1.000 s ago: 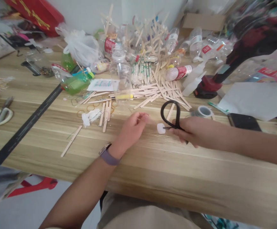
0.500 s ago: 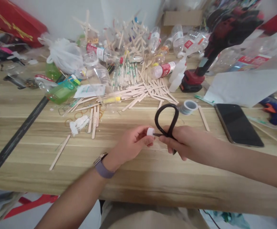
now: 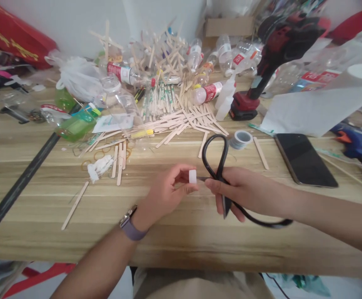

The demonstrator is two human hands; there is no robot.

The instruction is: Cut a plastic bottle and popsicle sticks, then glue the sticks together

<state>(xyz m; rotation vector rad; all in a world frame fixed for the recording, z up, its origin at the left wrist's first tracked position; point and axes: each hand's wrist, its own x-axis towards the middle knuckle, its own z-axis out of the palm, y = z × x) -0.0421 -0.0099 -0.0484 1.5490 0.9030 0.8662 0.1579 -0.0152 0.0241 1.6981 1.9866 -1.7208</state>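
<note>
Between the thumb and fingers of my left hand (image 3: 170, 187) is a small white bottle cap (image 3: 192, 176), held on its side just above the table. My right hand (image 3: 235, 187) grips a pair of black-handled scissors (image 3: 215, 155) near the pivot, with the blades spread apart. One blade points left at the cap's face, its tip touching or very close to it; I cannot tell which. The other blade slants down below my fingers. One looped handle stands up, and the second runs right beneath my wrist.
Loose craft sticks (image 3: 181, 124) and plastic bottles (image 3: 207, 92) crowd the back. Rightward are a tape roll (image 3: 241, 139), a phone (image 3: 305, 160), a red-black power tool (image 3: 246, 106) and a blue glue gun (image 3: 353, 139). A dark strip (image 3: 21, 178) crosses the left side.
The scissors have turned and opened wider, so the lower blade and second handle now show. My left fingers have shifted on the cap, exposing more of it. The view has moved slightly.
</note>
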